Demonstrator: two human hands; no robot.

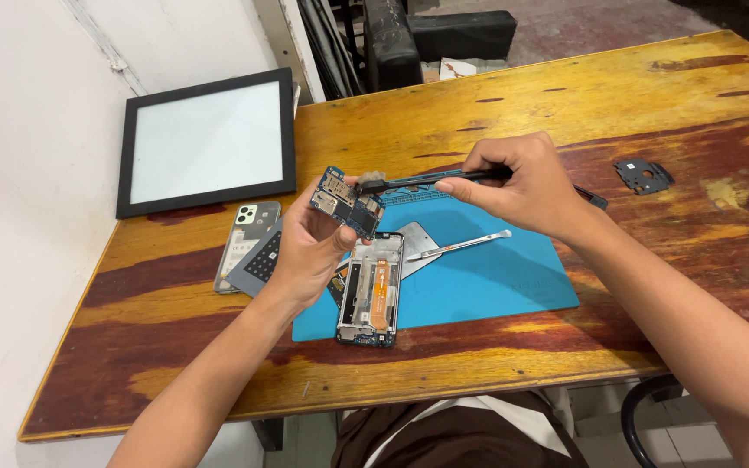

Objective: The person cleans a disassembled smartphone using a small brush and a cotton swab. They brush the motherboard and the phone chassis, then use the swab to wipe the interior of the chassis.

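Note:
My left hand (309,247) holds a small blue circuit board (346,202) up above the blue work mat (487,277). My right hand (513,186) grips a black-handled brush (431,180), and its bristle tip touches the top edge of the board. Below the board an opened phone frame (369,290) lies on the mat, with an orange flex cable showing inside. A metal spudger (459,245) rests on the mat beside a silver metal plate (416,238).
A black-framed white panel (207,143) lies at the table's far left. A phone back cover (247,243) and a grey keypad device (262,260) sit left of the mat. A small black plastic part (643,175) lies at the right on the wooden table (652,104).

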